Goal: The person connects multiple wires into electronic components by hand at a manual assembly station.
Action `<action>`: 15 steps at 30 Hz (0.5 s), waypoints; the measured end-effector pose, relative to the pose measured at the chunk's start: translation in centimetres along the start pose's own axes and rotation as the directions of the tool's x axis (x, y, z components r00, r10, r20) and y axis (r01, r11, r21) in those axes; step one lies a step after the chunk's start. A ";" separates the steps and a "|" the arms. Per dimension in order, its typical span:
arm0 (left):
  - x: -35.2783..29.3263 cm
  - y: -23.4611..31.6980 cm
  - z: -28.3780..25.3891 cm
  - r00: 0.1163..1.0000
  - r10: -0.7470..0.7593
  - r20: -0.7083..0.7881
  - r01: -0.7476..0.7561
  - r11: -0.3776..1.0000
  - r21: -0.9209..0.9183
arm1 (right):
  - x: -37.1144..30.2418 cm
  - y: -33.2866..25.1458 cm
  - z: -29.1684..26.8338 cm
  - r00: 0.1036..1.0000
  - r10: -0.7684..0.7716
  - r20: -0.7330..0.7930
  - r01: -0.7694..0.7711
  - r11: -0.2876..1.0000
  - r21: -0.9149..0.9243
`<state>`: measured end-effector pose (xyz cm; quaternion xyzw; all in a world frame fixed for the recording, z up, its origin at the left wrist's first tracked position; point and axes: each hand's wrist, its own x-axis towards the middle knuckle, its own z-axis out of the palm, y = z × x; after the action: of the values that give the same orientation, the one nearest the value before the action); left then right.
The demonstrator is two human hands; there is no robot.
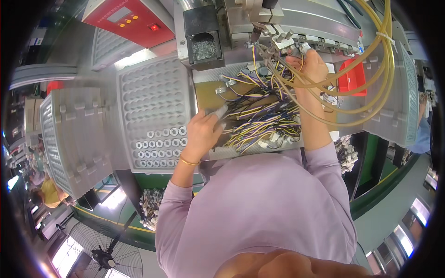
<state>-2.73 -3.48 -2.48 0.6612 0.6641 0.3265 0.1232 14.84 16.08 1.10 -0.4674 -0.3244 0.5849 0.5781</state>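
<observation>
My left hand [203, 134] is over the left end of a heap of wire harnesses [264, 116], in yellow, black, white and purple. Its thumb and index finger, in pale finger covers, are apart, with nothing visible between them. My right hand [315, 67] reaches up to the metal fixture [282, 41] of a machine. Those fingertips, one in a white cover, are pressed together there. A thin wire hangs beside them, but what they pinch is too small to make out. White connectors [273, 139] lie among the wires.
On the left lies a pale moulded tray [153, 102] with rows of ring-shaped metal parts [160, 154] at its near end. A dark box [202, 39] holds clear bits. Yellowish hoses [371, 88] loop past my right forearm, near a red bin [353, 78]. A red control box [132, 21] stands far left.
</observation>
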 end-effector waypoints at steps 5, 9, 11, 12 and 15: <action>-0.6 -0.8 0.5 0.995 0.096 0.003 -0.094 0.973 0.209 | -0.1 -2.6 -2.9 0.930 -0.248 0.271 0.367 0.638 -0.677; 0.4 0.6 -1.3 0.985 0.026 -0.171 0.002 0.987 0.161 | -3.8 -3.5 -4.3 0.848 -0.134 0.513 0.468 0.643 -0.606; 1.1 1.9 -2.0 0.974 0.018 -0.224 -0.003 0.998 0.069 | -5.7 -2.9 -2.2 0.697 0.091 0.711 0.525 0.612 -0.592; 1.6 2.3 -2.2 0.974 0.025 -0.224 -0.009 0.997 0.072 | -6.5 -2.6 -0.8 0.618 0.194 0.762 0.567 0.561 -0.603; 2.1 3.3 -2.2 0.940 -0.031 -0.341 -0.050 0.973 -0.226 | -7.3 -0.1 0.6 0.445 0.229 0.866 0.376 0.830 -0.413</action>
<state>-1.55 -2.38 1.70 0.5788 0.6295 0.5121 0.0806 13.52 9.04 2.70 -0.2184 -0.7528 0.5931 0.1840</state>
